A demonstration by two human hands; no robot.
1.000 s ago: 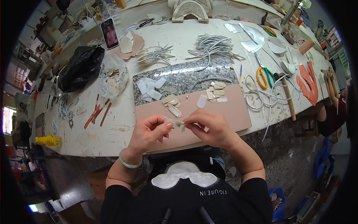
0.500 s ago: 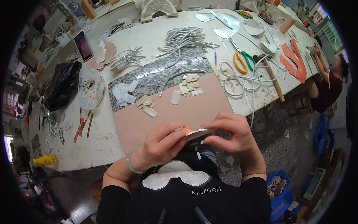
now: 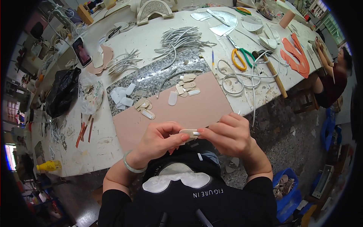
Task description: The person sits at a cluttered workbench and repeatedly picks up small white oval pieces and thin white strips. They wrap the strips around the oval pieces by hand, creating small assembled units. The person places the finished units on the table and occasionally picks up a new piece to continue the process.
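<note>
One flat, beige, round-ended piece observed, held between your pinching left hand and your pinching right hand.

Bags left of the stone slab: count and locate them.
2, both on the table: the black bag, and the clear bag to its right. Others may be hidden.

Long white worktable, top stained and scuffed, edges bowed by the fisheye; dark speckled floor below with pale scraps on it and a glare patch lower left. Wooden stool by the table's right end, barred window upper right. Bright opening far left, dull pinkish wall upper left, outer rim too dark to read.
</note>
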